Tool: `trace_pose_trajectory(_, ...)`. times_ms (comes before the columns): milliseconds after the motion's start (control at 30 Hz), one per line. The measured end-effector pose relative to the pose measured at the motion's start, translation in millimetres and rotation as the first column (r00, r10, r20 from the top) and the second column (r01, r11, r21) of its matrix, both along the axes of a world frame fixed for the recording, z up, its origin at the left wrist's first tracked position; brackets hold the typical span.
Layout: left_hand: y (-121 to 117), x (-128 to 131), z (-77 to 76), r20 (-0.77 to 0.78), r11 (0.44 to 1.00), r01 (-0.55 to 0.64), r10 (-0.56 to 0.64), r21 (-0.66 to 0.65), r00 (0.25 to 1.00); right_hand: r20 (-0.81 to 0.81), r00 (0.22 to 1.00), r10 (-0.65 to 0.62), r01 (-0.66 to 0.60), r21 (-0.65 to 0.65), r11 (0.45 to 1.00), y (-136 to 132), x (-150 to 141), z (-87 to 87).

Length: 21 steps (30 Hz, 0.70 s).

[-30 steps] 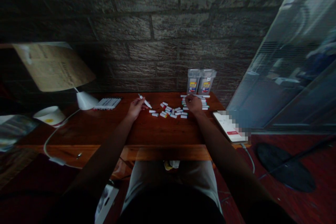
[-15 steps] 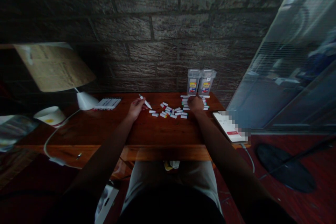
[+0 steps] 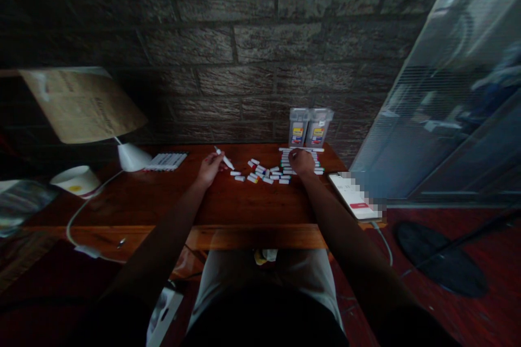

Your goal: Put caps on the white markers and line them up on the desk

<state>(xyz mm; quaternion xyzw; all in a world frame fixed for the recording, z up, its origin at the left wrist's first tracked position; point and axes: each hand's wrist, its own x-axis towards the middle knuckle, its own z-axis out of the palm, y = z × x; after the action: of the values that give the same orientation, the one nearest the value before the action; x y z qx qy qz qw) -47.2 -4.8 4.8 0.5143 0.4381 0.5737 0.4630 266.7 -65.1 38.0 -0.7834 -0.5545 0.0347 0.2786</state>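
Note:
My left hand (image 3: 210, 168) is closed around a white marker (image 3: 223, 159), held at a slant above the table with its cap off. Over a stack of white markers (image 3: 319, 164) lying side by side on the right, my right hand (image 3: 302, 162) has its fingers curled in. What those fingers hold, if anything, is hidden. Loose marker caps (image 3: 262, 172) with coloured ends lie scattered between the two hands.
Two clear plastic cases (image 3: 307, 127) stand against the brick wall. A phone (image 3: 355, 196) lies at the right edge. To the left are a row of markers (image 3: 166, 161), a lamp (image 3: 83, 105) and a paper cup (image 3: 76, 180) on the wooden table (image 3: 244, 209).
My right hand shifted slightly right over the markers, then back a little left. My left hand keeps its hold on the marker. The whole view has moved slightly.

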Motion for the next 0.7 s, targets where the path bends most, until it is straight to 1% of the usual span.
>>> trace_pose_trajectory(100,-1,0,1.0,0.009,1.0,0.001,-0.001,-0.011,1.0,0.005,1.0,-0.016,0.016,0.025,1.0,1,2,-0.5)
trace_pose_trajectory(267,-1,1,1.4,0.013,1.0,0.007,-0.007,-0.015,1.0,0.029,0.999,0.025,-0.025,-0.022,0.999,3,0,-3.3)
trace_pose_trajectory(433,0,1,0.2,0.005,1.0,-0.003,0.004,-0.023,1.0,0.055,0.993,0.101,-0.102,0.011,0.995,4,-6,-4.4)
trace_pose_trajectory(567,2,0,-1.6,0.0,1.0,0.004,-0.004,-0.008,1.0,0.044,0.994,0.096,-0.098,0.041,0.994,1,-7,-1.9)
trace_pose_trajectory(700,3,0,-2.5,0.002,1.0,0.001,-0.001,0.001,1.0,0.011,0.993,0.117,-0.117,0.049,0.992,-1,-9,0.6)
